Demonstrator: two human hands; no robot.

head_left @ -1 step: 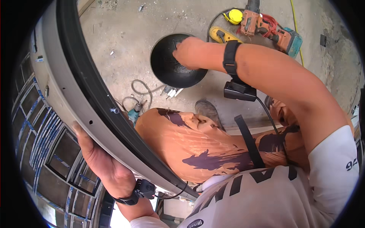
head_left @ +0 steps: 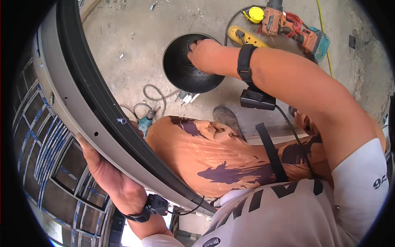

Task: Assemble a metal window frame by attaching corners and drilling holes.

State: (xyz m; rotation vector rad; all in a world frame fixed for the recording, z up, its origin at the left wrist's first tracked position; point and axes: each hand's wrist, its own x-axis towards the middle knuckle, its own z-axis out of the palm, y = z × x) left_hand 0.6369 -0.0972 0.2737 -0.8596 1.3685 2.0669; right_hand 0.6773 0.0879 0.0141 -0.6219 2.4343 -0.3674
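Note:
A long grey metal profile (head_left: 78,101) with a black channel along it rises beside me on the left. My left hand (head_left: 109,175) wraps round its outer edge, with the thumb along the grey face; its other fingers are hidden behind. A small metal fastener (head_left: 121,120) sits on the black channel. Over on the floor, a round black bucket (head_left: 173,78) holds loose, thin metal pieces too small to name. My right hand (head_left: 203,55) reaches into it, fingers bent together; what is in them, if anything, I cannot make out.
Beyond my right arm lie a yellow power strip (head_left: 253,40), a yellow round object (head_left: 255,15) and orange power tools (head_left: 284,26) with a teal battery. A teal drill (head_left: 145,122) rests by my knee, its cord curling nearby. Metal frames (head_left: 45,144) stand far left.
My right hand has shifted slightly within the bucket. The left hand keeps its hold on the metal profile, and the view has moved a little.

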